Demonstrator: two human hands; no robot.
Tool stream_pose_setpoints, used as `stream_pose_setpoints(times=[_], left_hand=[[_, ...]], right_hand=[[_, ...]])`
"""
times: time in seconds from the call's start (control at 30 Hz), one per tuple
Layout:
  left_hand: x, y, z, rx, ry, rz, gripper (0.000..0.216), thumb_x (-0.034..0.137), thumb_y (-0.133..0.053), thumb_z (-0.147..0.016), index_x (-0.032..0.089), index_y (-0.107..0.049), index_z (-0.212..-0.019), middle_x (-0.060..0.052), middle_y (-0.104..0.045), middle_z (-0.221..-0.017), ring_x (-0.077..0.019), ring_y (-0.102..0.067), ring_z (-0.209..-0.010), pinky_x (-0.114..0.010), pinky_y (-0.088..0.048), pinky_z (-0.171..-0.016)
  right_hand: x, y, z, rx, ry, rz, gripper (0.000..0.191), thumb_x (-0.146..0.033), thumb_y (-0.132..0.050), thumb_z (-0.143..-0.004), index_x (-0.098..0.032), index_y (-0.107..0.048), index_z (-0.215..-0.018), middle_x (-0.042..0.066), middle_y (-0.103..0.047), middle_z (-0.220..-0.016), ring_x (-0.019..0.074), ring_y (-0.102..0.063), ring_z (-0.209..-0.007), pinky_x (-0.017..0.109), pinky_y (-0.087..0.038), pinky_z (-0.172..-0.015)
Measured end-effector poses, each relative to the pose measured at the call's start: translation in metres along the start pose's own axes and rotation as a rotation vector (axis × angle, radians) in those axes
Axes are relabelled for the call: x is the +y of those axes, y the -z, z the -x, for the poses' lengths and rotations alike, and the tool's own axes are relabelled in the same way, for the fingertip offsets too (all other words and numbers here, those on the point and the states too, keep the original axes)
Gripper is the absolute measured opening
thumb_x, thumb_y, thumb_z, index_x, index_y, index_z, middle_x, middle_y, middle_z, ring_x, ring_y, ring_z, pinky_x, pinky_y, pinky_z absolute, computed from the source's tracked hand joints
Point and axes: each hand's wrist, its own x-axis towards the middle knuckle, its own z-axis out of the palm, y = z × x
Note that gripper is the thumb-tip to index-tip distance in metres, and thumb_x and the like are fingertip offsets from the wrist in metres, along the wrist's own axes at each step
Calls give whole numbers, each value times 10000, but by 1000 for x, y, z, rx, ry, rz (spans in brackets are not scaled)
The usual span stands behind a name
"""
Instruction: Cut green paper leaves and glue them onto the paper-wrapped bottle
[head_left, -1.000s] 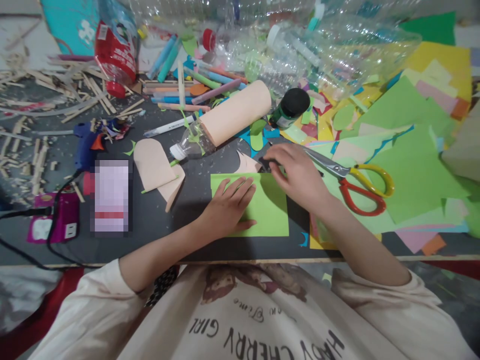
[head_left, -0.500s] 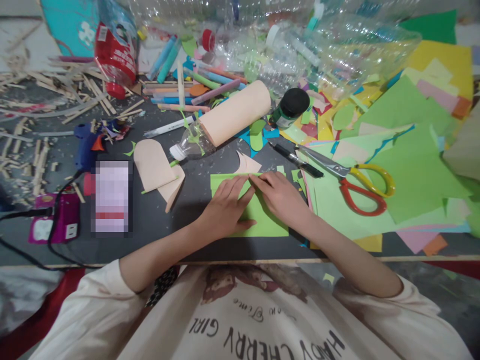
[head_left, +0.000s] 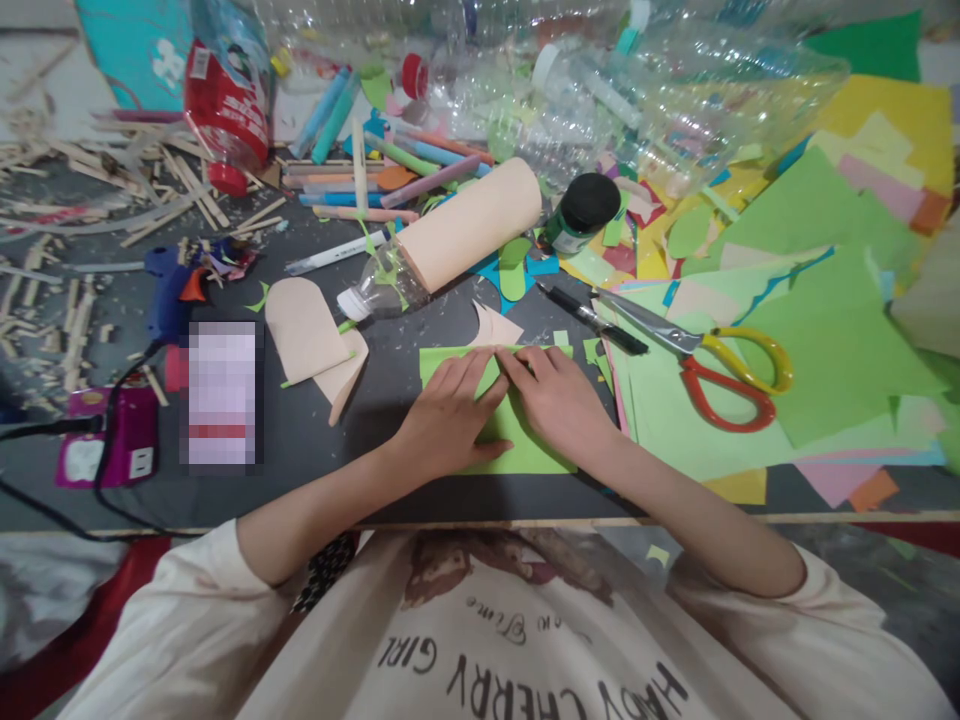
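A light green paper rectangle (head_left: 517, 450) lies on the dark table in front of me. My left hand (head_left: 450, 415) rests flat on its left half, fingers stretched out. My right hand (head_left: 559, 400) lies beside it on the same sheet, its fingertips pressing along the paper's far edge next to the left fingers. Neither hand grips anything. A black pen (head_left: 592, 318) lies just beyond the right hand, apart from it.
Red-and-yellow scissors (head_left: 720, 365) lie on green sheets at right. A bottle wrapped in peach paper (head_left: 465, 230), peach cut-outs (head_left: 307, 325), a black-capped jar (head_left: 581, 212), markers, clear bottles, a blue glue gun (head_left: 169, 285) and wood sticks crowd the far side and the left.
My right hand let go of the black pen beside the scissors and came back onto the green paper, next to the left hand. The left hand stayed put.
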Motion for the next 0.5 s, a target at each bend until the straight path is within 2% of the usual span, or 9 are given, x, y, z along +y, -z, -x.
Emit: stream_pose_setpoints(times=[0.2, 0.3, 0.5], left_hand=[[0, -2, 1, 21, 26, 7, 699, 476, -649, -767, 116, -460, -1335, -274, -360, -1442, -406, -369, -1327, -552, -351, -1040], [1, -2, 2, 24, 39, -5, 690, 497, -652, -764, 139, -475, -1326, -269, -368, -1435, -407, -384, -1317, -554, -365, -1030], [2, -2, 4, 40, 61, -26, 656, 501, -634, -782, 162, -489, -1325, -270, -357, -1444, -409, -368, -1335, -543, -377, -1028]], right_hand=[[2, 3, 13, 15, -88, 87, 476, -42, -324, -848, -81, -506, -1286, 174, -607, -1001, 271, -530, -811, 391, -435, -670], [7, 3, 20, 43, -96, 124, 482, -33, -334, -836, -110, -518, -1275, 156, -606, -974, 257, -531, -790, 386, -435, -674], [11, 1, 26, 74, -88, 120, 485, -15, -334, -833, -70, -520, -1277, 168, -600, -977, 252, -527, -761, 380, -429, -668]])
